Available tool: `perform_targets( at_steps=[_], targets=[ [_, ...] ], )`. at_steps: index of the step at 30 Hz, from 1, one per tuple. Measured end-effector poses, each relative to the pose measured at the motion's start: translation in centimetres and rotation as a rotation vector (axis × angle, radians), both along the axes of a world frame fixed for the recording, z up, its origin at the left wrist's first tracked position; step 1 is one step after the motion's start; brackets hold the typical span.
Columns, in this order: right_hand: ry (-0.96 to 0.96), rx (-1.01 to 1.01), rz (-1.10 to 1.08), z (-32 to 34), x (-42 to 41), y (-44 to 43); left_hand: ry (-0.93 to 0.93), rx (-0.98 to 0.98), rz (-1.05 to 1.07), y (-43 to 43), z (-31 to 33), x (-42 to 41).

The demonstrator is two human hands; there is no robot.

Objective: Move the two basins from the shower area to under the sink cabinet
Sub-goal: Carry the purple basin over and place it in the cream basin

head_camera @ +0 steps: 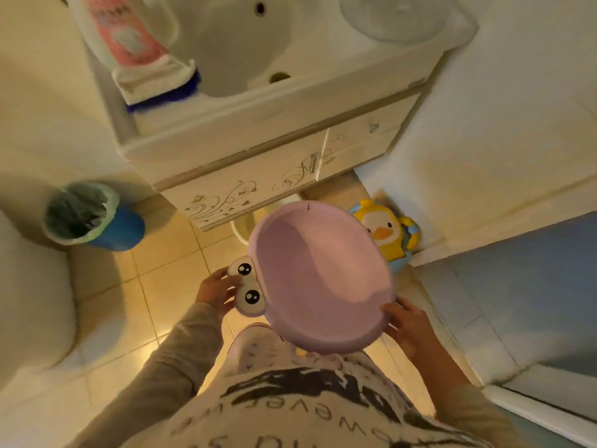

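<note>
I hold a pink oval basin (318,276) with two cartoon eyes on its rim, tilted in the air above the tiled floor in front of the sink cabinet (258,176). My left hand (214,291) grips the rim beside the eyes. My right hand (408,324) holds the opposite rim at the lower right. A white basin (242,226) sits on the floor partly under the cabinet, mostly hidden behind the pink one. The shower area (517,286) with a blue floor lies to the right.
A blue waste bin (97,218) with a green liner stands left of the cabinet. A yellow duck-shaped item (384,232) leans in the corner at the right. The toilet (29,302) fills the left edge. A brush (161,82) lies on the sink rim.
</note>
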State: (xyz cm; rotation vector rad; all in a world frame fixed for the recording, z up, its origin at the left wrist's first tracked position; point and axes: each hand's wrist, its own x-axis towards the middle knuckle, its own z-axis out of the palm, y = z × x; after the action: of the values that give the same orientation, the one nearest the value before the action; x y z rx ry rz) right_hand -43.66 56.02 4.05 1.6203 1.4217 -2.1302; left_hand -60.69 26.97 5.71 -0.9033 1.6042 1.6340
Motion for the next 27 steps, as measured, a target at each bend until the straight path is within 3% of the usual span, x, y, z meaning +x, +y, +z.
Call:
perform_targets(
  at_steps=[9,16,22,27],
  targets=[
    [-0.041,-0.04,0.43,-2.1,-11.5,8.9,-0.055,-0.013,0.403,4.2,-0.3,4.4],
    [-0.154,-0.026,0.59,-4.3,-15.7,11.4,-0.135,-0.053,0.523,8.0,-2.0,6.9],
    [-0.234,-0.02,0.637,-8.4,-15.6,12.0,-0.211,-0.027,0.652,9.0,-6.0,6.8],
    [-0.338,-0.041,0.578,-15.5,-15.4,11.9,-0.277,-0.06,0.719,9.1,-13.5,5.0]
  ],
)
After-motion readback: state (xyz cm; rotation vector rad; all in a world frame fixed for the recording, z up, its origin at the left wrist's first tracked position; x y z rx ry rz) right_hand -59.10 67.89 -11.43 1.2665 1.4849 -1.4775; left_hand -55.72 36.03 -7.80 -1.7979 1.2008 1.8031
